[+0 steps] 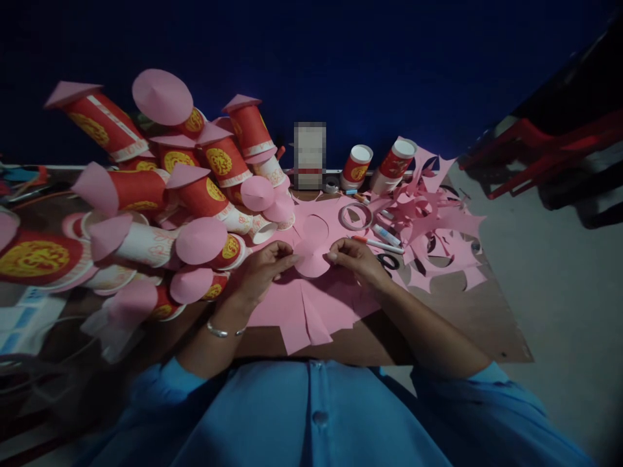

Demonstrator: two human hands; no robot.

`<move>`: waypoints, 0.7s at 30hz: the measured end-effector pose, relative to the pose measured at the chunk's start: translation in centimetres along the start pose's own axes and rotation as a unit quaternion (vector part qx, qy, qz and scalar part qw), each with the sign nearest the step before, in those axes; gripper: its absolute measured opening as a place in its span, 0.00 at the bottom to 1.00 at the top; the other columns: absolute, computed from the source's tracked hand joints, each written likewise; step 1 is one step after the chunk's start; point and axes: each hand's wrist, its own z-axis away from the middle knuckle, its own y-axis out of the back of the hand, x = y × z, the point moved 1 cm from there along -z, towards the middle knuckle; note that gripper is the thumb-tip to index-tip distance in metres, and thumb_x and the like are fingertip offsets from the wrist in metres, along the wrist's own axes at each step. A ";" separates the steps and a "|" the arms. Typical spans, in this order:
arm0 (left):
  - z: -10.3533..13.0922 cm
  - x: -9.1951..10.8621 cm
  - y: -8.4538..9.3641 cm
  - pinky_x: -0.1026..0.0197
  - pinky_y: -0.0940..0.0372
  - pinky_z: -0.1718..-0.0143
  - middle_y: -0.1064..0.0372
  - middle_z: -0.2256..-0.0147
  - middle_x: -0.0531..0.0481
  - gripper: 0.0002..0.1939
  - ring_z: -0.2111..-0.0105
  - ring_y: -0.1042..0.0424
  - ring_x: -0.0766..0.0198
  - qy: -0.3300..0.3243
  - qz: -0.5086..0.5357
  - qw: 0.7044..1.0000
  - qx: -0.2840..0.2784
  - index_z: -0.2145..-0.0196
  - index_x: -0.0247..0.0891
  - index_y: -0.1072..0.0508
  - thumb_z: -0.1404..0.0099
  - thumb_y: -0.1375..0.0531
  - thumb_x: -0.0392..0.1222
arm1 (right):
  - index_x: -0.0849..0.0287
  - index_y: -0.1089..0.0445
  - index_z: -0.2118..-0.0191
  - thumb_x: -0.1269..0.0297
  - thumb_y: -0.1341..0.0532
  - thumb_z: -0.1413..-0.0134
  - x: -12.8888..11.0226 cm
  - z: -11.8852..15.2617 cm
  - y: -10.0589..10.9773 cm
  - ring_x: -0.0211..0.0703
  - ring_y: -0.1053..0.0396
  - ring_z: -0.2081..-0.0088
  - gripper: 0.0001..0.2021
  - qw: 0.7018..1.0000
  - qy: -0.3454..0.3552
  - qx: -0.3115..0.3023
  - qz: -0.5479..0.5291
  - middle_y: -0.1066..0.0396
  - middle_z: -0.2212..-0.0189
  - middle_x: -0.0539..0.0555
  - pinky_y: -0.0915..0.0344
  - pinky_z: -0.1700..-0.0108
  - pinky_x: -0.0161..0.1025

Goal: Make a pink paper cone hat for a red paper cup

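Between my two hands is a round pink paper disc [312,259], bent slightly toward a shallow cone. My left hand [267,267] pinches its left edge between thumb and fingers. On the opposite edge, my right hand [357,259] pinches the paper the same way. Beneath the disc lie overlapping pink paper sheets [277,305] on the brown table [374,340]. A circular outline or cut shows in the pink paper just beyond the disc. Orange-capped marker [379,244] and a roll of tape [355,216] rest just past my right hand.
Many red and white paper cups with pink cone tops [202,240] are heaped at the left. Two cup stacks [357,168] stand at the back. Pink paper offcuts [438,227] pile up at the right, a glue stick [387,234] nearby. A red chair [545,152] stands beyond the table's right edge.
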 end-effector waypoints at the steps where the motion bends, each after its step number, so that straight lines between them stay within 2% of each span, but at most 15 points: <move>1: 0.0 -0.1 0.1 0.69 0.45 0.77 0.33 0.69 0.55 0.23 0.74 0.39 0.71 -0.028 -0.019 0.999 0.011 0.64 0.38 0.26 0.51 0.23 0.52 | 0.57 0.24 0.67 0.45 0.22 0.57 -0.1 0.1 0.1 0.37 0.32 0.72 0.22 0.999 0.035 0.028 0.021 0.27 0.74 0.47 0.33 0.66 0.37; 4: 0.1 -0.1 0.5 0.64 0.32 0.64 0.29 0.60 0.50 0.25 0.65 0.31 0.66 -0.142 -0.103 0.984 0.024 0.53 0.40 0.23 0.46 0.24 0.50 | 0.53 0.22 0.52 0.47 0.25 0.48 -0.6 0.5 0.4 0.47 0.24 0.57 0.22 0.974 0.167 0.088 0.123 0.21 0.59 0.53 0.26 0.52 0.46; 7: 0.3 -0.1 0.6 0.56 0.28 0.52 0.31 0.50 0.46 0.30 0.54 0.29 0.60 -0.273 -0.228 0.934 0.021 0.43 0.44 0.23 0.42 0.25 0.50 | 0.48 0.31 0.36 0.49 0.27 0.42 -0.9 1.1 0.1 0.56 0.26 0.40 0.31 0.935 0.275 0.048 0.220 0.24 0.42 0.59 0.32 0.36 0.57; 9: 0.5 -0.1 0.4 0.51 0.29 0.44 0.32 0.48 0.46 0.29 0.48 0.30 0.56 -0.346 -0.301 0.889 0.016 0.40 0.48 0.23 0.38 0.27 0.51 | 0.45 0.41 0.28 0.49 0.28 0.39 -0.9 1.5 -0.2 0.59 0.28 0.36 0.38 0.915 0.309 0.009 0.259 0.28 0.36 0.61 0.36 0.32 0.62; 12: 0.7 -0.2 0.2 0.46 0.31 0.38 0.33 0.48 0.47 0.26 0.43 0.32 0.53 -0.417 -0.362 0.834 0.019 0.39 0.51 0.24 0.33 0.30 0.48 | 0.44 0.50 0.24 0.49 0.30 0.37 -0.8 1.9 -0.7 0.62 0.30 0.33 0.43 0.892 0.323 -0.005 0.316 0.28 0.36 0.62 0.37 0.31 0.65; 14: 0.7 -0.2 0.1 0.46 0.31 0.38 0.33 0.47 0.46 0.25 0.43 0.31 0.53 -0.440 -0.384 0.812 0.022 0.39 0.51 0.24 0.32 0.30 0.46 | 0.45 0.52 0.23 0.51 0.31 0.35 -0.9 2.0 -0.9 0.62 0.32 0.32 0.43 0.880 0.324 0.001 0.348 0.25 0.37 0.62 0.37 0.32 0.65; 21: 0.8 0.0 0.0 0.46 0.28 0.41 0.31 0.47 0.45 0.24 0.44 0.29 0.53 -0.467 -0.406 0.785 0.023 0.39 0.50 0.24 0.32 0.31 0.46 | 0.46 0.59 0.21 0.55 0.32 0.33 -1.2 2.0 -1.0 0.58 0.31 0.33 0.44 0.860 0.338 -0.011 0.383 0.22 0.40 0.59 0.35 0.33 0.63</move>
